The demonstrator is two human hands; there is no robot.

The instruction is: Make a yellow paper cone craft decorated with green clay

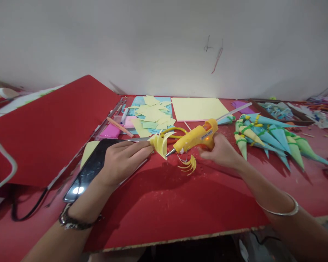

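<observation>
My right hand (220,153) is wrapped round the handle of a yellow hot glue gun (194,137), which has a clear glue stick (234,111) poking out of its back. An orange light glows on its side. The metal nozzle points down-left at the lower edge of a pale yellow cut-paper piece (160,145) with curled, pointed strips. That piece is pinched in the fingertips of my left hand (128,158). Just under the gun, a small curled yellow paper fringe (190,166) lies on the red table (180,207).
Cut yellow paper pieces (153,112) are heaped on blue sheets behind my hands, beside a pale yellow sheet (199,109). Blue and green paper cones (273,136) are piled at right. A phone (89,171) lies beneath my left forearm; a red board (51,131) leans at left.
</observation>
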